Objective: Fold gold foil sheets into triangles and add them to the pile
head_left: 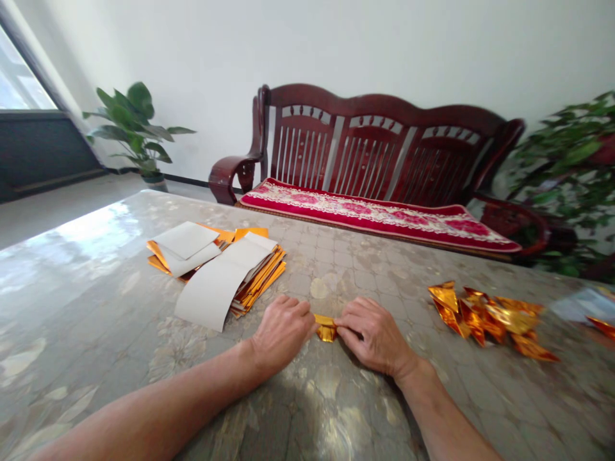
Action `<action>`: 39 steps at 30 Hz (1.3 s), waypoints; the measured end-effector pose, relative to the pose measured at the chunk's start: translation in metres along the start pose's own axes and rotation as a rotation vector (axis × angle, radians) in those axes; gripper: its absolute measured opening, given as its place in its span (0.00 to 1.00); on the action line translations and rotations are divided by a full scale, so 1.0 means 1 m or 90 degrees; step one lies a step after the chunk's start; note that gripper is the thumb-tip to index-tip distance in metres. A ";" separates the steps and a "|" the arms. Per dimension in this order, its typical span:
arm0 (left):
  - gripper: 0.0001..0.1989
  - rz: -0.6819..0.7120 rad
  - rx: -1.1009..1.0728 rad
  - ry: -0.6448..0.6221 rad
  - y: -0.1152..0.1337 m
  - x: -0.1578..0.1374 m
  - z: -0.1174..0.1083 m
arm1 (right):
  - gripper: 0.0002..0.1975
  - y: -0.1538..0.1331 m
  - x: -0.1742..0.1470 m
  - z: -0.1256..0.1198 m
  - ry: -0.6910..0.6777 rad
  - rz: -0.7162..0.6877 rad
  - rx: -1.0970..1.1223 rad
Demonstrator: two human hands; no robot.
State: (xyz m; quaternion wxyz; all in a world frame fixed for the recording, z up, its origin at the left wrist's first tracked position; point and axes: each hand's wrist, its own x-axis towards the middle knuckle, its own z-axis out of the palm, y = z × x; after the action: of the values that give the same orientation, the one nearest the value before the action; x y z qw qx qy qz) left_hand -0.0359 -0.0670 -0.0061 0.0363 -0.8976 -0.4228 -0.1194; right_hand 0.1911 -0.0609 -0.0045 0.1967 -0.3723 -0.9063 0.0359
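Note:
A small piece of folded gold foil paper (326, 328) lies on the table between my two hands. My left hand (284, 330) is closed over its left end, fingers curled. At the other end, my right hand (371, 334) pinches the foil between thumb and fingers. Both hands rest low, close to the tabletop, and hide the two ends of the piece. Left of them sits a stack of foil paper sheets (259, 278), white backs up and orange-gold edges showing. To the right, several folded gold foil pieces (485, 317) lie in a heap.
The table (115, 346) has a patterned, glossy cover. Behind it stands a dark red wooden bench (336, 144) with a red floral cushion (365, 208). Potted plants (139, 121) stand at both sides. A clear plastic item (583, 304) lies at the right edge.

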 end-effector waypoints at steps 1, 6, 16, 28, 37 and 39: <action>0.14 -0.011 -0.003 0.004 0.000 0.001 0.000 | 0.10 0.000 0.000 -0.001 0.000 0.002 0.004; 0.11 -0.039 -0.018 -0.008 -0.001 0.005 0.001 | 0.13 0.005 -0.001 0.004 0.035 0.028 0.013; 0.11 -0.097 -0.074 -0.031 -0.008 0.009 0.000 | 0.09 0.018 -0.001 0.008 0.004 0.163 0.090; 0.10 -0.151 -0.188 -0.116 -0.013 0.015 -0.010 | 0.05 0.022 0.000 0.003 -0.043 0.163 0.122; 0.02 -0.202 -0.388 -0.103 -0.005 0.010 -0.005 | 0.08 0.018 0.000 0.005 -0.042 0.223 0.217; 0.03 -0.183 -0.426 -0.068 -0.005 0.009 -0.003 | 0.10 0.017 0.000 0.007 -0.041 0.260 0.252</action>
State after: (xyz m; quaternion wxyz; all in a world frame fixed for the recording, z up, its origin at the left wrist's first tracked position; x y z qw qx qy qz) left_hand -0.0349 -0.0575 -0.0014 -0.2982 -0.7961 -0.4837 -0.2080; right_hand 0.1998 -0.0482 -0.0143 0.2253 -0.4998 -0.7939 0.2631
